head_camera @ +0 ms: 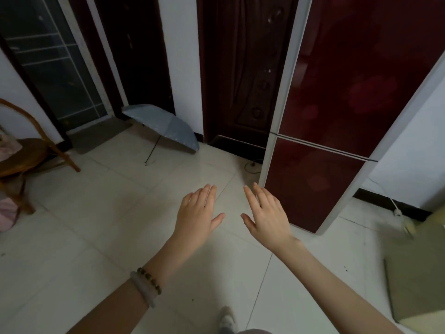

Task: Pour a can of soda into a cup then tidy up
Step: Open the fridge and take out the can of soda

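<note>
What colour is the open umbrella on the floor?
Grey-blue; the umbrella shows best in the head view.

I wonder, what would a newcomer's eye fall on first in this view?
First, two bare hands spread flat at the centre, left hand and right hand, holding nothing above the pale tiled floor. Then the tall dark red fridge on the right, doors closed, and an open grey umbrella lying on the floor by the far wall.

Glossy pale tiles cover the floor (101,225), the fridge (349,92) has shiny dark-red fronts, the chair (36,150) is wood, the umbrella (166,124) matt grey cloth.
</note>
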A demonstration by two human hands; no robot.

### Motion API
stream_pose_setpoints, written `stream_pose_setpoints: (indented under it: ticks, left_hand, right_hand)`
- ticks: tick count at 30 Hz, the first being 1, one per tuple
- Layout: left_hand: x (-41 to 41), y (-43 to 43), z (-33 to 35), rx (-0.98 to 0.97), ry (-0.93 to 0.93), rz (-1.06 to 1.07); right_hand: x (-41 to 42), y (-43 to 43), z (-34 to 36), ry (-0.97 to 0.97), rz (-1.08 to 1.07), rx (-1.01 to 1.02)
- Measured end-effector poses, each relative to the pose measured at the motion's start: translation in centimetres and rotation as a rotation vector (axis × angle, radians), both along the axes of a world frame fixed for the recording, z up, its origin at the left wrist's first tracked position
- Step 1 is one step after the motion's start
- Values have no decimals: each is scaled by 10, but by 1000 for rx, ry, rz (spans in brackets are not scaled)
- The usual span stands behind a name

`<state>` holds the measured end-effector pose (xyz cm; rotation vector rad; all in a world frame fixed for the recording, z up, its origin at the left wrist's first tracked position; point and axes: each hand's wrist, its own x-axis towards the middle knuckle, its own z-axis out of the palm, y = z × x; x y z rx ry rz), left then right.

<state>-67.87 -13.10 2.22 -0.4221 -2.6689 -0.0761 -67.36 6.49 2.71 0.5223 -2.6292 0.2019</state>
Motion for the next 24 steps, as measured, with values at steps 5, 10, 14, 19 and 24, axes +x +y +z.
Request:
stream_pose_setpoints:
  ticks: [5, 10, 14, 19, 24]
  left_hand:
    - [-96, 17, 3, -7, 2, -65]
    - [-173, 25, 1, -19, -4, -83]
    - [-228, 30, -6, -47, -27, -117]
    - [-307, 36, -12, -34, -45, -175]
    - [-399, 32, -15, -42, -48, -241]
  right_hand:
    - [-92, 13, 6, 19, -33, -16]
    - [-164, 25, 3, 3, -55, -13]
    - [-217, 32, -1, -2, -87, -17]
    - [-286, 30, -8, 15, -122, -1]
    - [-363, 24, -14, 0, -207, -2]
